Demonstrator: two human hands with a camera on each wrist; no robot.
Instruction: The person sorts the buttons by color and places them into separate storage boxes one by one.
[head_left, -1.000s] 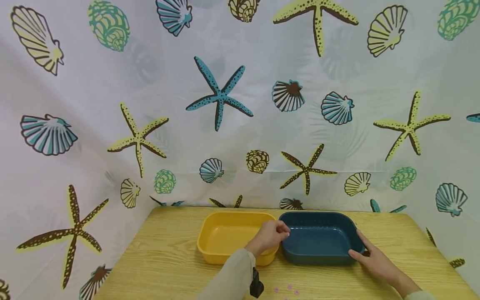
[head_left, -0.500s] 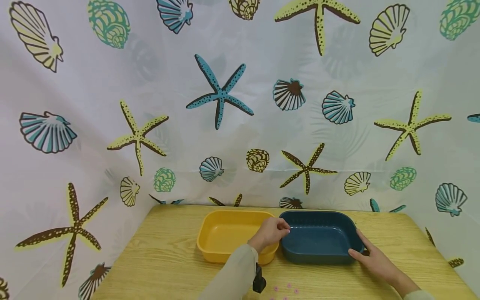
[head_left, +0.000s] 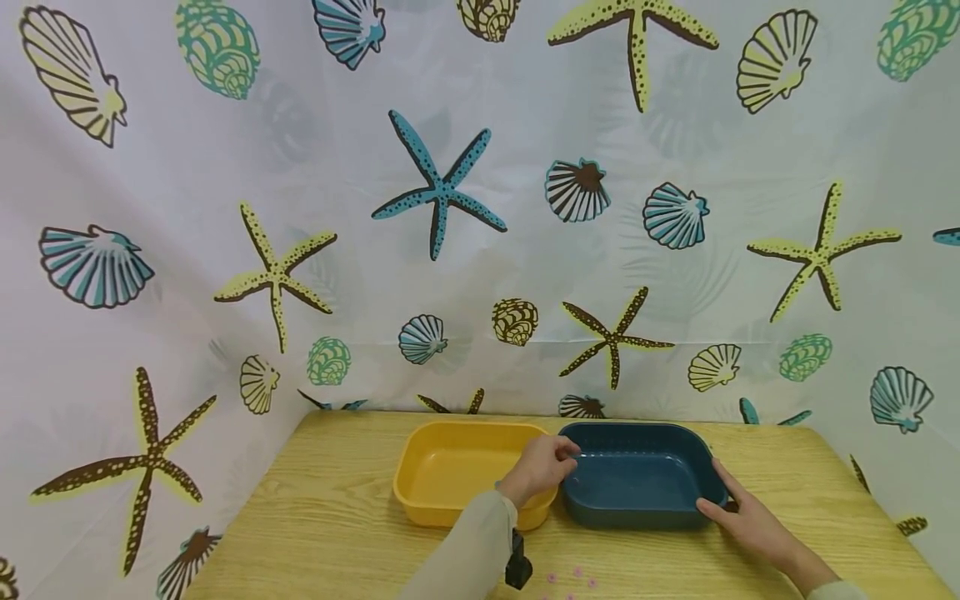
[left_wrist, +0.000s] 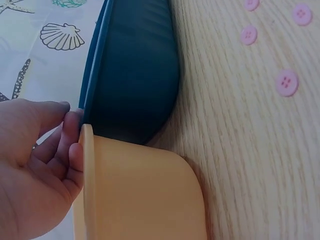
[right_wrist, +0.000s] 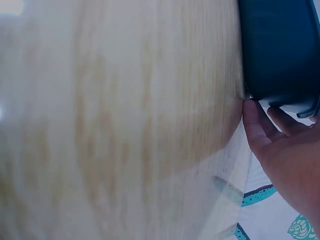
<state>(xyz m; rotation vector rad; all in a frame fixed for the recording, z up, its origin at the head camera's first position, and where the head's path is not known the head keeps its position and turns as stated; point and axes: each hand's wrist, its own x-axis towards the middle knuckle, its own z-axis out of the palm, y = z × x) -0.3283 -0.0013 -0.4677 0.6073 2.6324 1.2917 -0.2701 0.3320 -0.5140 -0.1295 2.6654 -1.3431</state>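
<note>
A dark blue bin (head_left: pixel 637 483) and a yellow bin (head_left: pixel 472 425) stand side by side on the wooden table, their ends meeting. My left hand (head_left: pixel 536 467) reaches across the yellow bin's right end, fingertips over the blue bin's left edge. In the left wrist view its fingers are loosely curled beside the rims, and no object shows between them. Just under these fingertips in the head view is a small pinkish spot (head_left: pixel 576 479). My right hand (head_left: pixel 753 521) rests against the blue bin's right end from outside, with fairly straight fingers.
Several pink buttons (left_wrist: pixel 287 83) lie on the table in front of the bins. A black wrist camera (head_left: pixel 517 567) sits on the left sleeve. Behind the table (head_left: pixel 330 492) hangs a white curtain (head_left: pixel 510 100) printed with shells and starfish.
The left fingertips have parted slightly over the blue bin, and a small pinkish spot now shows below them. The right hand and both bins have stayed in place.
</note>
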